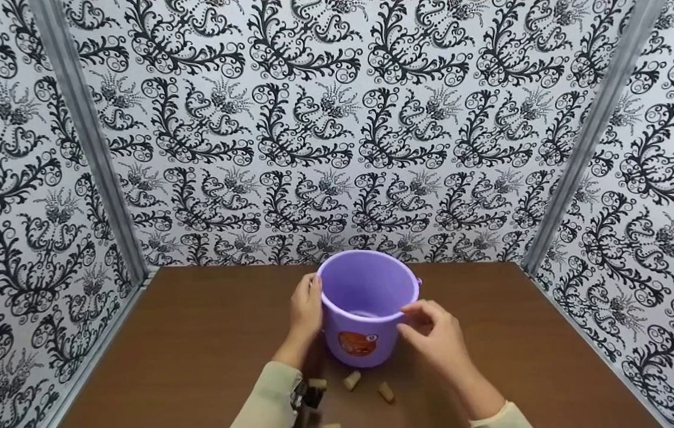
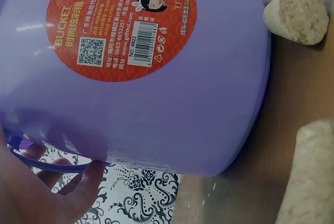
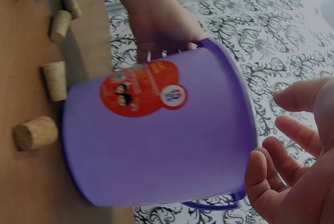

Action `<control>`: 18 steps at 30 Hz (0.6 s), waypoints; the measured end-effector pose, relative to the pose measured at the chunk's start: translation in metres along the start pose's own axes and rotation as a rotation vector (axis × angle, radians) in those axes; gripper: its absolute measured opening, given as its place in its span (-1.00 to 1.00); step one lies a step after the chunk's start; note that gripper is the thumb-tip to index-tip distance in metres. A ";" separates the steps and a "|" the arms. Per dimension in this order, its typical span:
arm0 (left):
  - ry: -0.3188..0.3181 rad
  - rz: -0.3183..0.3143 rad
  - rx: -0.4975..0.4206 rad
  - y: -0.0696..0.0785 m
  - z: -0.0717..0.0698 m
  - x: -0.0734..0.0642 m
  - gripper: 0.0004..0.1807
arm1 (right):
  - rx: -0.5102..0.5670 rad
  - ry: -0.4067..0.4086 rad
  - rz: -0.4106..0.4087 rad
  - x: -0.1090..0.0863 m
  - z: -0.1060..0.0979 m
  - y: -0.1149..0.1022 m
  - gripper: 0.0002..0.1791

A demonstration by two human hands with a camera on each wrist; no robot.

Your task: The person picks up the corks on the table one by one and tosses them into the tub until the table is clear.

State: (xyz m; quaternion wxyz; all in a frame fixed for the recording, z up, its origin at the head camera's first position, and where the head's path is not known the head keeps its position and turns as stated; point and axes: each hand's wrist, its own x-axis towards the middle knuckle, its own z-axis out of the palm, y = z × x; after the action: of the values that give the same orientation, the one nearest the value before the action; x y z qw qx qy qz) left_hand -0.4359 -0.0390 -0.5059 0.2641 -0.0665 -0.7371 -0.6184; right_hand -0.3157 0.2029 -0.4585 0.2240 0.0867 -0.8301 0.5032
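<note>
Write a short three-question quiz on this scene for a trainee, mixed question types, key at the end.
1. Multiple choice: what lies on the table in front of the purple bucket?
A) spoons
B) corks
C) coins

2. True or false: the bucket is tipped over on its side.

3. Fill in: of the person's two hands, the ____ one holds the bucket.

Key:
1. B
2. False; it stands upright.
3. Left; the left hand is at the rim, while the right hand is near the rim with fingers loosely bent.
</note>
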 end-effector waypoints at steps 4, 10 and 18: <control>-0.002 0.014 -0.008 0.000 0.000 0.001 -0.71 | 0.019 -0.024 0.024 -0.006 0.006 0.006 -0.68; 0.017 0.023 0.008 -0.003 0.000 -0.002 -0.71 | 0.026 -0.012 0.028 -0.014 0.009 0.015 -0.70; -0.009 0.004 0.013 -0.001 0.000 0.000 -0.70 | -0.048 -0.157 0.016 -0.016 0.008 0.028 -0.79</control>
State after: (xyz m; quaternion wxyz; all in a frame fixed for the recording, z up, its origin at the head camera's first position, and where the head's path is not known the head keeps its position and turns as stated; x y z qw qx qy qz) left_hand -0.4363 -0.0395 -0.5066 0.2624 -0.0690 -0.7421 -0.6129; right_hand -0.3142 0.2083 -0.4907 0.1561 0.1138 -0.8576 0.4766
